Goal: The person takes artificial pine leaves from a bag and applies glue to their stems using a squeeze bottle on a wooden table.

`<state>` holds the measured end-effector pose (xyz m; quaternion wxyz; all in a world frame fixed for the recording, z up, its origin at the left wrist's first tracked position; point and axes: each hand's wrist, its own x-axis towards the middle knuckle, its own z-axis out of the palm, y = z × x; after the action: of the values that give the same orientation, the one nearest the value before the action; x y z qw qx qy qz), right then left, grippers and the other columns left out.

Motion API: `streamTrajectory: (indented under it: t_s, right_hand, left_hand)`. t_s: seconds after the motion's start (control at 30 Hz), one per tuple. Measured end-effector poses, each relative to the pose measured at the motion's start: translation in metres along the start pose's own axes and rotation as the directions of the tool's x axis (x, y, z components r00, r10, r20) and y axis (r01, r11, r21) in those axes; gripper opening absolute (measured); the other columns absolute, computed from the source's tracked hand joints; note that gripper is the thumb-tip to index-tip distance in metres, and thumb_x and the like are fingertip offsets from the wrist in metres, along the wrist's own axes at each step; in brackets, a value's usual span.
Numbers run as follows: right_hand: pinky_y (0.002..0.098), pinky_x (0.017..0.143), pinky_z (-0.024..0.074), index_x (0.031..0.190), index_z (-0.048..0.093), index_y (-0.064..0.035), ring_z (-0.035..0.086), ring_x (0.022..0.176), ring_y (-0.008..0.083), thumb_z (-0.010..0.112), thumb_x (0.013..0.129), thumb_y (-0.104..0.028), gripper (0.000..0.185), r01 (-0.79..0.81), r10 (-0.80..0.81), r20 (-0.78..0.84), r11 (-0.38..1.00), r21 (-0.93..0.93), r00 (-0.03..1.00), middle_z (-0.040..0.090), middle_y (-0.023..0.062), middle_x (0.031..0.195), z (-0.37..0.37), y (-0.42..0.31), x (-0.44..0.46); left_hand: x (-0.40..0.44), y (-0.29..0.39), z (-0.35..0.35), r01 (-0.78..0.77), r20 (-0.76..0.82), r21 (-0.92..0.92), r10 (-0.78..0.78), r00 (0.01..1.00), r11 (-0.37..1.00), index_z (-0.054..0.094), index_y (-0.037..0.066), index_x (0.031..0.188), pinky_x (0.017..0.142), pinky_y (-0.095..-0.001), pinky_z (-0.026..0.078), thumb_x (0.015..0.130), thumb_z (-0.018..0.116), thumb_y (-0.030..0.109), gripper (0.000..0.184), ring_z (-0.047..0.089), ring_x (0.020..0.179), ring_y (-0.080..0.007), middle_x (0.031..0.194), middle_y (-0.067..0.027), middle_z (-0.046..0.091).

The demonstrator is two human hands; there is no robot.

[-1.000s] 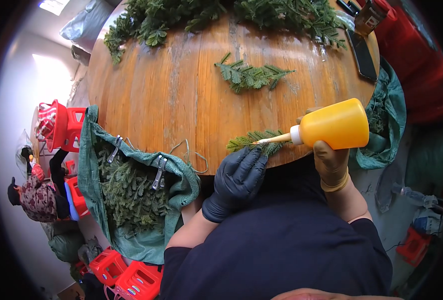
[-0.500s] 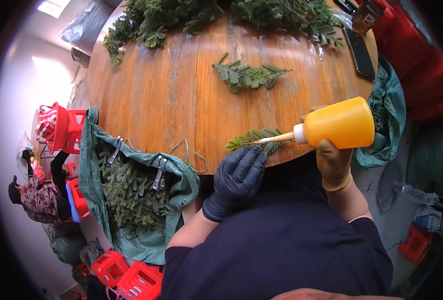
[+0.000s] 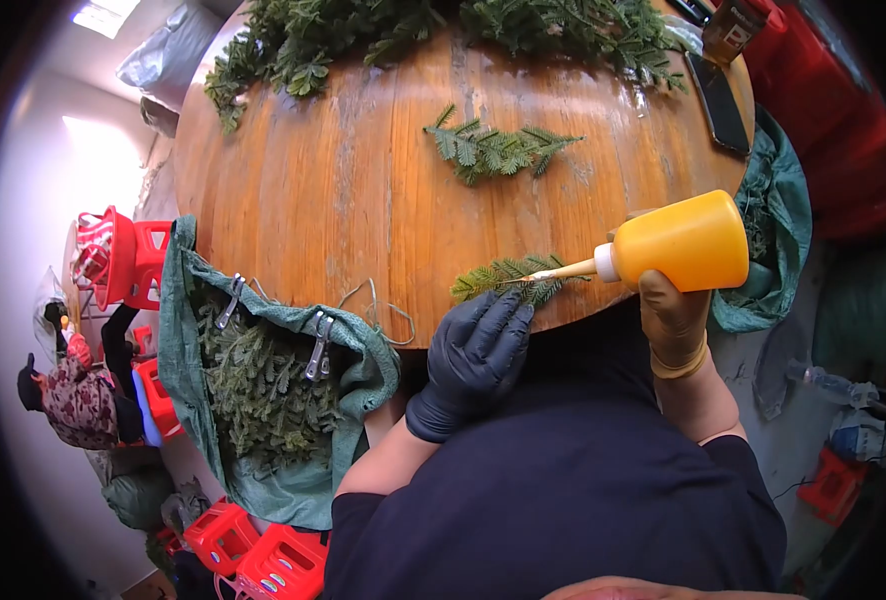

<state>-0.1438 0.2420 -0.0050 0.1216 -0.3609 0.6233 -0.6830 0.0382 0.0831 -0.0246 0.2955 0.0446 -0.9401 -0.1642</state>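
A yellow squeeze bottle [image 3: 685, 245] with a white collar and long nozzle lies tilted in my right hand [image 3: 675, 322], which wears a tan glove and is closed around it. Its nozzle tip points left, down at a small green fir sprig [image 3: 498, 275] by the table's near edge. My left hand [image 3: 478, 350], in a dark glove, has its fingers closed at the sprig's lower side and grips it there. Some whitish stuff shows around the nozzle tip. Farther back on the wooden table [image 3: 303, 200] lies another fir sprig [image 3: 503, 152], touched by neither hand.
Heaps of fir branches [image 3: 333, 40] cover the far side. A phone [image 3: 718, 105] lies at the right edge. At the left, a green sack [image 3: 188, 330] full of fir sprigs is clipped open. Red stools [image 3: 283, 562] stand below left; a person [image 3: 81, 400] is beyond.
The squeeze bottle and my right hand have shifted slightly, with the nozzle tip lifting a little up and right along the sprig. My left hand stays nearly still.
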Motion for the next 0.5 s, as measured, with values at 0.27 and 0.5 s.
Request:
streamTrajectory:
  t_s: [0.27, 0.5]
  right_hand:
    - [0.0398, 0.089, 0.0507, 0.118, 0.051, 0.0002, 0.061, 0.096, 0.0249, 0.066, 0.087, -0.017, 0.038, 0.001, -0.002, -0.013, 1.0, -0.028, 1.0, 0.058, 0.0153, 0.111, -0.015, -0.01, -0.003]
    - [0.0273, 0.073, 0.0534, 0.091, 0.063, 0.0027, 0.063, 0.075, 0.0149, 0.06, 0.076, 0.008, 0.017, -0.015, 0.026, -0.25, 0.999, 0.046, 0.968, 0.065, 0.0075, 0.087, -0.003, -0.032, 0.007]
  left_hand:
    - [0.002, 0.001, -0.002, 0.008, 0.018, -0.014, -0.008, 1.0, 1.0, 0.068, 0.008, 0.108, 0.085, -0.0386, 0.048, 0.074, 0.071, 0.008, 0.035, 0.058, 0.101, -0.0285, 0.113, -0.0072, 0.064]
    - [0.011, 0.006, -0.001, 0.082, -0.014, -0.053, -0.083, 0.996, 0.995, 0.067, 0.009, 0.108, 0.086, -0.039, 0.047, 0.076, 0.072, 0.011, 0.033, 0.058, 0.1, -0.0279, 0.106, -0.0065, 0.064]
